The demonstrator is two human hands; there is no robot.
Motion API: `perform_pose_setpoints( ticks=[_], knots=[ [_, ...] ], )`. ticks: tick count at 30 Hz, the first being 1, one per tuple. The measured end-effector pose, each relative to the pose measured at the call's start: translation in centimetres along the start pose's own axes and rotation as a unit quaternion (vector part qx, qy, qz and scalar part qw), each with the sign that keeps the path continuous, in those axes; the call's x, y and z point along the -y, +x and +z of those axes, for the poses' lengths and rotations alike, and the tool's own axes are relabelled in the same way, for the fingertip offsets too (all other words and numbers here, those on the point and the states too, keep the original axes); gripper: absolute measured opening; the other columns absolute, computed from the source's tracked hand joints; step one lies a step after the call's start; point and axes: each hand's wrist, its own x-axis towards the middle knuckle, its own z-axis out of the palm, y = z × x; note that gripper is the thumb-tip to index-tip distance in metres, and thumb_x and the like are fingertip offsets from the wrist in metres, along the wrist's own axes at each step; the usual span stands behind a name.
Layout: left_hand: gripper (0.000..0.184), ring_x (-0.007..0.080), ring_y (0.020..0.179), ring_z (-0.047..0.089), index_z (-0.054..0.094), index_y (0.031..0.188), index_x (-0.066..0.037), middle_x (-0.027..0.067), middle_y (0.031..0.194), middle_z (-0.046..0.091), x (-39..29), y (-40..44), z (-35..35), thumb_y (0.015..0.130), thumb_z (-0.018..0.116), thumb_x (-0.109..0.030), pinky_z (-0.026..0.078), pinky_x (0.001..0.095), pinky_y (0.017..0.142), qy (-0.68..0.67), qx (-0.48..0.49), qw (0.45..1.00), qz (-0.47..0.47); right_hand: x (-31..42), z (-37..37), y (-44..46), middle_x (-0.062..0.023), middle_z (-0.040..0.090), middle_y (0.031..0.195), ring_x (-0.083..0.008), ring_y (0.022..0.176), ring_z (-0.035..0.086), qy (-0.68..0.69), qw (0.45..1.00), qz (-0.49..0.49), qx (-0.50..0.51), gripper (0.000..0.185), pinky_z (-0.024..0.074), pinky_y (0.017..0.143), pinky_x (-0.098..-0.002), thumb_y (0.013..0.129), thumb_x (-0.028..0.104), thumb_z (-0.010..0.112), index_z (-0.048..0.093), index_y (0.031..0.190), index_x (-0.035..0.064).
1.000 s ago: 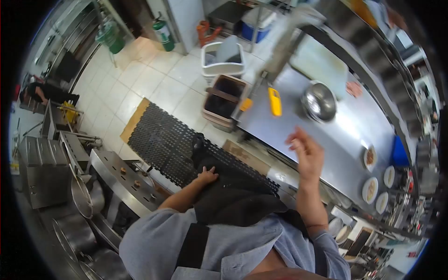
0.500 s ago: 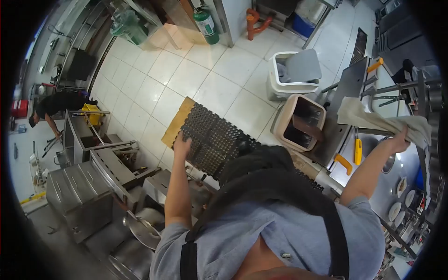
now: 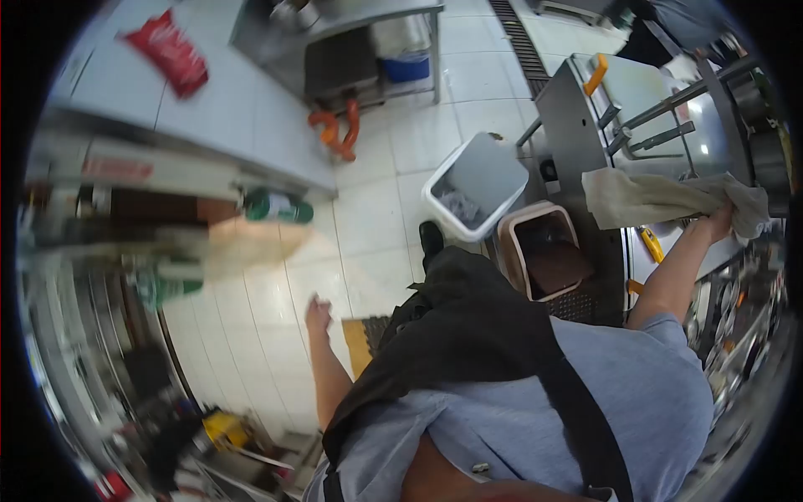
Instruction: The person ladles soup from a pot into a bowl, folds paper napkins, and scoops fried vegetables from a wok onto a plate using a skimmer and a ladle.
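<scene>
In the head view my right hand (image 3: pixel 718 224) is closed around a light greyish-beige cloth (image 3: pixel 640 198). The cloth stretches out to the left above the edge of a steel counter (image 3: pixel 577 138), with a short end hanging past my hand. My left hand (image 3: pixel 318 314) swings low over the tiled floor, with no object visible in it. Its fingers are slightly curled and a little blurred, and it touches nothing.
A white bin (image 3: pixel 468 222) with a grey lid and a beige bin (image 3: pixel 512 251) with a brown lid stand ahead. An orange pipe (image 3: pixel 343 134) lies beyond. A red packet (image 3: pixel 171 54) rests on a white counter (image 3: pixel 251 117). Another person (image 3: pixel 690 21) is at upper right.
My view has turned right and I have stepped toward the bins. The black mat is now mostly hidden below me. The cloth remains in my right hand; my left hand stays low.
</scene>
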Motion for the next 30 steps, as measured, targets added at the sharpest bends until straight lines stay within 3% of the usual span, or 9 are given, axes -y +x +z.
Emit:
perform_pose_setpoints(
  ticks=[3,5,7,11,15,23,26,28,30],
  knots=[
    [0.059,0.0248,0.069,0.062,0.045,0.131,-0.009,0.0145,0.084,0.066,1.3,5.2,2.1,0.078,0.061,-0.029,0.051,0.0352,0.064,0.035,0.129,0.989,-0.067,-1.5,-0.9,0.7,-0.0104,0.061,0.107,-0.0221,0.085,0.061,0.003,0.997,0.050,-0.061,0.040,0.0522,0.078,-0.0343,0.072,0.011,0.074,0.059,0.107,-0.0016],
    [0.056,0.0312,0.084,0.063,0.051,0.125,-0.007,0.0173,0.092,0.066,2.6,10.5,1.5,0.078,0.063,-0.035,0.049,0.0370,0.076,0.304,0.131,0.894,0.303,-3.7,-3.6,6.4,-0.0108,0.061,0.107,-0.0205,0.089,0.059,-0.154,0.975,-0.068,-0.144,0.042,0.0499,0.081,-0.0319,0.074,0.014,0.074,0.058,0.110,-0.0018],
    [0.056,0.0321,0.088,0.062,0.052,0.124,-0.007,0.0177,0.095,0.066,-1.7,13.6,0.7,0.078,0.064,-0.037,0.048,0.0373,0.079,0.351,0.211,0.861,0.302,-3.0,-3.1,7.3,-0.0117,0.061,0.108,-0.0211,0.089,0.059,-0.173,0.968,-0.070,-0.170,0.044,0.0495,0.082,-0.0328,0.075,0.016,0.073,0.058,0.111,-0.0028],
    [0.057,0.0339,0.097,0.060,0.055,0.121,-0.005,0.0187,0.102,0.065,-20.6,22.4,-2.4,0.077,0.064,-0.040,0.045,0.0377,0.085,0.335,0.286,0.888,0.134,-1.9,-4.3,6.3,-0.0153,0.059,0.110,-0.0236,0.092,0.058,-0.250,0.942,-0.032,-0.224,0.051,0.0480,0.085,-0.0366,0.078,0.024,0.069,0.054,0.115,-0.0067],
    [0.057,0.0238,0.089,0.060,0.054,0.121,-0.004,0.0145,0.095,0.064,-43.1,29.5,-0.4,0.078,0.066,-0.040,0.047,0.0344,0.081,0.206,0.186,0.924,0.264,-3.2,-12.2,11.5,-0.0193,0.057,0.114,-0.0282,0.097,0.058,-0.354,0.898,0.087,-0.245,0.057,0.0470,0.086,-0.0416,0.082,0.033,0.063,0.051,0.119,-0.0087],
    [0.051,0.0282,0.102,0.060,0.052,0.125,-0.005,0.0161,0.112,0.061,-82.0,22.7,18.6,0.079,0.065,-0.023,0.047,0.0360,0.086,0.210,0.326,0.712,0.585,-1.3,-0.8,-1.1,-0.0216,0.055,0.118,-0.0303,0.103,0.057,-0.420,0.856,-0.087,-0.288,0.056,0.0462,0.087,-0.0416,0.087,0.035,0.056,0.049,0.120,-0.0098],
    [0.050,0.0270,0.100,0.061,0.053,0.124,-0.006,0.0164,0.111,0.062,-88.4,18.3,26.6,0.079,0.065,-0.023,0.048,0.0348,0.083,0.182,0.394,0.701,0.566,-3.3,6.7,-11.7,-0.0212,0.056,0.118,-0.0290,0.102,0.058,-0.574,0.725,-0.213,-0.316,0.048,0.0474,0.085,-0.0371,0.092,0.030,0.049,0.049,0.121,-0.0085],
    [0.050,0.0267,0.099,0.061,0.053,0.124,-0.006,0.0165,0.110,0.062,-88.1,18.5,32.7,0.079,0.065,-0.024,0.048,0.0347,0.083,0.134,0.461,0.710,0.516,-6.2,18.4,-19.5,-0.0194,0.061,0.106,-0.0243,0.090,0.063,-0.423,0.800,-0.183,-0.384,0.038,0.0520,0.069,-0.0292,0.090,0.021,0.053,0.051,0.117,-0.0072],
    [0.049,0.0264,0.099,0.061,0.053,0.124,-0.006,0.0166,0.110,0.062,-88.5,18.5,38.9,0.079,0.065,-0.025,0.049,0.0346,0.082,0.094,0.520,0.718,0.453,-12.5,26.3,-23.2,-0.0157,0.063,0.101,-0.0246,0.090,0.063,-0.482,0.876,-0.009,-0.032,0.025,0.0502,0.075,-0.0315,0.084,0.015,0.059,0.059,0.102,-0.0029]
  ],
)
